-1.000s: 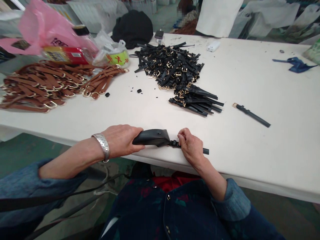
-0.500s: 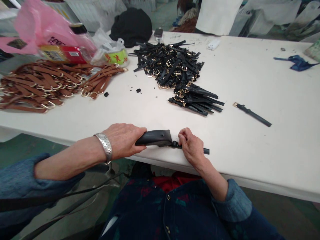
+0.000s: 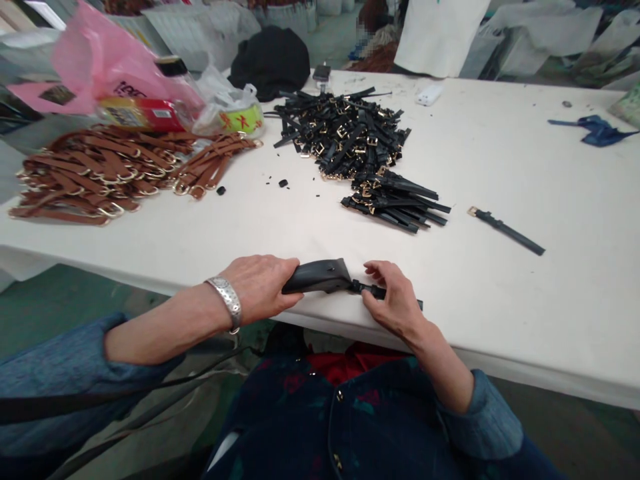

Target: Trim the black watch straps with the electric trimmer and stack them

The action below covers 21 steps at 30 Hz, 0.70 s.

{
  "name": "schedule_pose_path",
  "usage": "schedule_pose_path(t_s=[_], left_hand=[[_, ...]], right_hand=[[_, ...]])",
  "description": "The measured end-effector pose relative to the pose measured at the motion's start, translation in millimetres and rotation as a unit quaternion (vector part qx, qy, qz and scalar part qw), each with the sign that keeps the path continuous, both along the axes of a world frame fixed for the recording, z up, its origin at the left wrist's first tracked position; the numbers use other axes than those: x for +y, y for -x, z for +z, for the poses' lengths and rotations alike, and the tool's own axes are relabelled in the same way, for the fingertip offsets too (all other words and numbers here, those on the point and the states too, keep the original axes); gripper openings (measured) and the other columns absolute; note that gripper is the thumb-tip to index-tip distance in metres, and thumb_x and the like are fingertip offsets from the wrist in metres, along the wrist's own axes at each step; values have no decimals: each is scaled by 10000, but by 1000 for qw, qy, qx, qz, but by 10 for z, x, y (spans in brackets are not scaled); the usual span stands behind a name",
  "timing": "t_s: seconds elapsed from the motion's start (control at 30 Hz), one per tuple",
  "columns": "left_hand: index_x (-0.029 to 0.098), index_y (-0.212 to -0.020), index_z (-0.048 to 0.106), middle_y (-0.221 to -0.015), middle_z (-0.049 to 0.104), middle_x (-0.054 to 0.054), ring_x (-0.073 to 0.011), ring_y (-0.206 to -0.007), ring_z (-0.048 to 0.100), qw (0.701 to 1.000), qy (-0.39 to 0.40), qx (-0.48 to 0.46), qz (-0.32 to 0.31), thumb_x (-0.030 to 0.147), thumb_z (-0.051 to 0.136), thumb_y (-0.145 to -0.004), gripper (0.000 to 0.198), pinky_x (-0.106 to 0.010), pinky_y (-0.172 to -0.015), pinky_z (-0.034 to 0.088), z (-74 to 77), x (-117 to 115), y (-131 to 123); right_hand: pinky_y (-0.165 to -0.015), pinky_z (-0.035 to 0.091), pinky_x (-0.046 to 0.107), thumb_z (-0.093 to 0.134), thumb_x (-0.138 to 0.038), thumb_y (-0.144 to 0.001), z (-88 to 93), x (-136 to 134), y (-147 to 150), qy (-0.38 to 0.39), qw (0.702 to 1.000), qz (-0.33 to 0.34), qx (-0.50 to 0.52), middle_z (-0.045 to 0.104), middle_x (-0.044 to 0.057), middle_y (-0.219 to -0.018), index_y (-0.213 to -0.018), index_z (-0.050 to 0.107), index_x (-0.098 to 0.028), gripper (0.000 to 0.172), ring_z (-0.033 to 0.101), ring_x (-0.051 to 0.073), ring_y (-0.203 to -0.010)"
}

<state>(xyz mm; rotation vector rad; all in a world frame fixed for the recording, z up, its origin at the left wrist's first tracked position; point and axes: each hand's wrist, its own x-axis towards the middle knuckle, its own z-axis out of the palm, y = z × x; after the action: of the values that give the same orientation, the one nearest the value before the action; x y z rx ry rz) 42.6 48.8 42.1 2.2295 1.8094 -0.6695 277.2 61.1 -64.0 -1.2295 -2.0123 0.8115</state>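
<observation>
At the near edge of the white table (image 3: 500, 313) my left hand (image 3: 257, 288) grips the handle end of a black hand tool (image 3: 320, 276). A thin black strap (image 3: 375, 291) lies with one end in the tool's nose. My right hand (image 3: 395, 300) pinches that strap just right of the tool; the strap's tip sticks out past the hand. A silver bracelet (image 3: 227, 301) is on my left wrist.
A heap of black straps with gold buckles (image 3: 350, 140) lies mid-table, a neat bundle (image 3: 395, 200) beside it and one single strap (image 3: 505, 230) to the right. Brown straps (image 3: 100, 173) pile at left under pink and clear bags (image 3: 115, 67). Blue scrap (image 3: 595, 129) lies far right.
The fingers of my right hand have loosened and shifted slightly right along the strap. The view has swung a little; the tool and left hand stay in place.
</observation>
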Motion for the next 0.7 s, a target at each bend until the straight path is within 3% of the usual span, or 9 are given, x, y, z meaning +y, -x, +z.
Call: schedule_pose_path(t_s=[0.13, 0.33, 0.47, 0.7], left_hand=[[219, -915, 586, -759, 687, -93, -264, -694, 641, 1000, 4, 21, -12, 543, 414, -770, 395, -329, -587, 414, 15, -54, 67], [219, -924, 586, -797, 692, -100, -283, -733, 645, 999, -4, 25, -23, 541, 416, -766, 397, -353, -609, 431, 35, 21, -9], [218, -918, 588, -804, 697, -96, -267, -748, 649, 1000, 0, 9, -3, 525, 420, -764, 383, -336, -610, 430, 5, 27, -36], [229, -922, 578, -814, 696, -90, -273, -741, 647, 1000, -6, 1, 6, 533, 410, -769, 379, -331, -598, 420, -25, -37, 47]], right_hand=[[-844, 463, 350, 597, -168, -720, -86, -38, -48, -47, 998, 33, -21, 597, 83, -982, -935, 655, -189, 224, 555, 203, -922], [-782, 467, 343, 622, -235, -790, -157, -50, 13, -68, 997, -11, -18, 629, 60, -892, -807, 696, -217, 78, 568, 193, -839], [-768, 449, 325, 593, -197, -811, -160, -37, 42, -59, 998, -3, -2, 628, 37, -812, -723, 646, -214, 104, 555, 183, -800], [-723, 417, 288, 482, -192, -859, -147, -20, 25, -28, 999, -39, -9, 549, 32, -806, -757, 528, -205, 112, 531, 164, -761]])
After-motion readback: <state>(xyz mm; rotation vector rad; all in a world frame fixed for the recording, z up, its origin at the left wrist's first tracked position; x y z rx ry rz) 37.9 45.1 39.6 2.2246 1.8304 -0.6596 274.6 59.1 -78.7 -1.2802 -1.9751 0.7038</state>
